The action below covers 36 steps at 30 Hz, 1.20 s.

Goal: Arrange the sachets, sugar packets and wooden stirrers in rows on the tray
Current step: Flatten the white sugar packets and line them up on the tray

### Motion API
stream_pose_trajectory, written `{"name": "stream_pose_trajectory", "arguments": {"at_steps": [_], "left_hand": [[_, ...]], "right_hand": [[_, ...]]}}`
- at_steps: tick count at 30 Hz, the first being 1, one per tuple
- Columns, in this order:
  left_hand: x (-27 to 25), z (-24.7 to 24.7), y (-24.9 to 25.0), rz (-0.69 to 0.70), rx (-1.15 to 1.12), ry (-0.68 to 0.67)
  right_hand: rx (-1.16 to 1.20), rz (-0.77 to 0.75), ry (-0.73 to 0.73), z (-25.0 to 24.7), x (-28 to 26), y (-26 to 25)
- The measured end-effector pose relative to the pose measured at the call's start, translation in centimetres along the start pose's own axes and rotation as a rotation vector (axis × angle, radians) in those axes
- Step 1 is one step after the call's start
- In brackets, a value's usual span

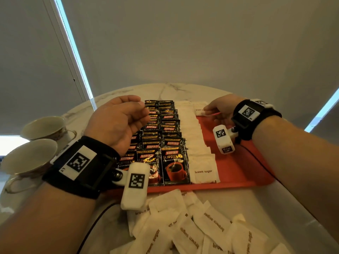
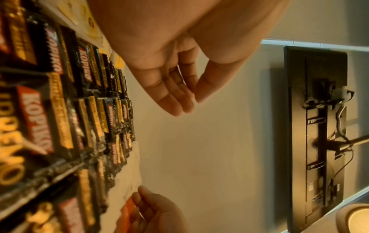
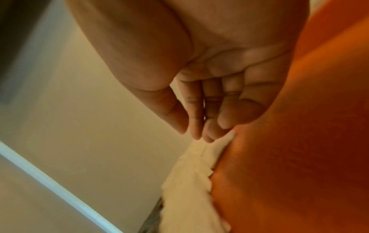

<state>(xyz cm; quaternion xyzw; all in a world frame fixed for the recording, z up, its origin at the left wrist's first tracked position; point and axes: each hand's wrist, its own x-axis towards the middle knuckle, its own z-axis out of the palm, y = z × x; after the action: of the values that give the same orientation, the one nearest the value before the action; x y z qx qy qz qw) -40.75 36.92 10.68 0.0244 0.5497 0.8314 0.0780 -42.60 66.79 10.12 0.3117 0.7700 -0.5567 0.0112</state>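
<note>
Left hand (image 1: 117,121): raised above the left rows of sachets, palm turned down and inward, wrist bent; fingers loosely curved toward the thumb in the left wrist view, tips near one another, nothing held.
Right hand (image 1: 219,111): stretched to the far end of the tray, back of the hand up; fingertips (image 3: 207,135) pressed together and down on the far packet (image 1: 200,109), thumb just beside them. Whether it pinches the packet or only presses it I cannot tell.
Tray (image 1: 238,162): red, lying on the worktop (image 1: 286,204); its right part is bare.
Sachets (image 1: 165,143): black coffee sachets in overlapping rows running near to far over the left half of the tray.
Sugar row (image 1: 194,136): white packets marked "brown sugar", overlapping in one row just right of the sachets, near edge to far edge.
Second row: one packet only, the far one under the right hand, just beside the sugar row.
Loose packets (image 1: 201,228): a heap on the worktop, near of the tray.
Cups (image 1: 36,143): two, on the worktop left of the tray, behind the left wrist.
Stirrers: cannot tell where they are.
</note>
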Motion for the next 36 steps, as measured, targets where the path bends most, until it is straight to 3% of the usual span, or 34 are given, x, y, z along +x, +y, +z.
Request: {"name": "stream_pose_trajectory", "arguments": {"at_steps": [4,8,12,16,19,27,31,36], "left_hand": [[-1.5,0.7,1.6,-0.010,-0.138,-0.041],[-4.9,1.4,3.0,0.022,0.001,-0.146],[-10.2,-0.4,2.7,0.079,0.478,-0.315],[-14.8,-4.3,2.6,-0.010,1.037,-0.523],[-17.6,-5.8,2.3,-0.069,1.413,-0.594],[-18.9,-4.5,2.4,-0.219,1.623,-0.702],[-18.7,-3.4,1.3,-0.165,1.735,-0.732],[-17.8,-2.2,0.0,-0.094,1.710,-0.618]], "right_hand": [[-0.098,-0.190,-0.042,-0.3,-5.5,-1.1],[-0.361,-0.333,-0.207,0.2,-12.1,-1.2],[-0.609,-0.399,-0.308,1.7,-17.6,1.7],[-0.829,-0.459,-0.442,1.7,-21.7,4.8],[-1.002,-0.434,-0.494,0.7,-24.2,6.2],[-1.432,-0.284,-0.520,-1.9,-27.7,9.6],[-1.346,-0.321,-0.513,-1.0,-27.8,9.7],[-1.220,-0.437,-0.494,1.6,-26.7,8.6]]}}
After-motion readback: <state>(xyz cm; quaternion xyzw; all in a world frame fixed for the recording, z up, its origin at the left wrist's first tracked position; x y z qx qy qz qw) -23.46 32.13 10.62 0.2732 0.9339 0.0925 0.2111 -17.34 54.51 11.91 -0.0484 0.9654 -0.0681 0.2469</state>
